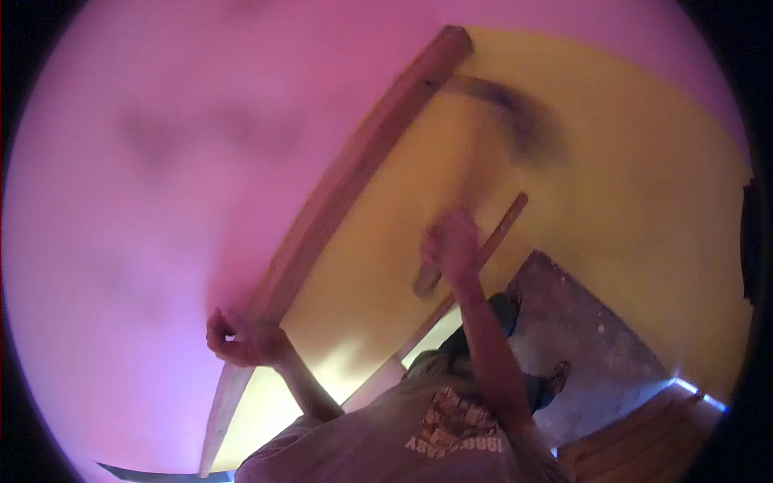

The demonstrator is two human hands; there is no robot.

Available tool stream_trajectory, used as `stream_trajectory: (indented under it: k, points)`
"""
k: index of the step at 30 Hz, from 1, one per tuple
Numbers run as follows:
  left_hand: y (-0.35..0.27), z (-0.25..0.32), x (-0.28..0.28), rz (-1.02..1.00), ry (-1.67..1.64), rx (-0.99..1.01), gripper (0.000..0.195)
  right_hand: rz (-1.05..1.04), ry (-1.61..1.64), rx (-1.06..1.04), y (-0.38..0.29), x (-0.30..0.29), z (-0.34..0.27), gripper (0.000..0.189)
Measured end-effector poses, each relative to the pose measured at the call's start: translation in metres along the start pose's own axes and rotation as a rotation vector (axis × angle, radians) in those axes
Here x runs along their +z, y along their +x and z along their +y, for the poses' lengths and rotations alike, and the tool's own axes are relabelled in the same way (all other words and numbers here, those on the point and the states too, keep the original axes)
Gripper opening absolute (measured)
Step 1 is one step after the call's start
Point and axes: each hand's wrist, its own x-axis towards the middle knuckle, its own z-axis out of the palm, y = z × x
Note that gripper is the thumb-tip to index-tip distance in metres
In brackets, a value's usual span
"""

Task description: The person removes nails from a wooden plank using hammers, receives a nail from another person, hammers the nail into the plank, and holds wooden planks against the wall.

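My right hand (456,244) is closed around the wooden handle (426,281) of what looks like a hammer; its shaft and dark curved head (513,115) are blurred by motion. That head is near the upper end of a long wooden beam (356,175), which runs slantwise down to the lower left. My left hand (244,344) lies across the lower part of the beam, fingers curled beyond its left edge. Whether it grips the beam or holds something small cannot be told.
Beyond the beam is a pink surface (151,211); a yellow one (604,181) lies on its right. A thin wooden bar (504,228) slants beside my right forearm. My feet are over a grey, stained floor (586,332). Brown boards (634,435) are at lower right.
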Motion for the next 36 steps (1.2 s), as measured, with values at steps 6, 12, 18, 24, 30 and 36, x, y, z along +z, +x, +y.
stream_trajectory:
  k: [6, 12, 18, 24, 30, 36]
  points:
    - [0.009, -0.002, -0.013, -0.038, 0.184, 0.046, 0.016, 0.07, -0.007, 0.079, -0.005, -0.036, -0.03, 0.036]
    - [0.002, -0.009, -0.01, -0.009, 0.103, -0.005, 0.016, -0.171, 0.413, -0.374, -0.008, -0.024, -0.101, 0.042]
    - [0.006, 0.0, -0.006, -0.072, 0.012, 0.0, 0.021, -0.055, 0.016, 0.215, 0.025, 0.032, 0.007, 0.049]
    - [0.007, -0.001, -0.002, -0.055, 0.293, 0.052, 0.019, -0.127, 0.945, -0.027, -0.005, -0.048, -0.115, 0.056]
    - [-0.002, -0.002, 0.002, 0.01, -0.008, -0.056, 0.02, -0.073, 0.364, -0.271, -0.011, -0.012, -0.075, 0.036]
    - [-0.008, -0.002, 0.005, 0.003, 0.045, -0.032, 0.022, -0.434, -0.067, 0.176, 0.011, -0.013, 0.002, 0.033]
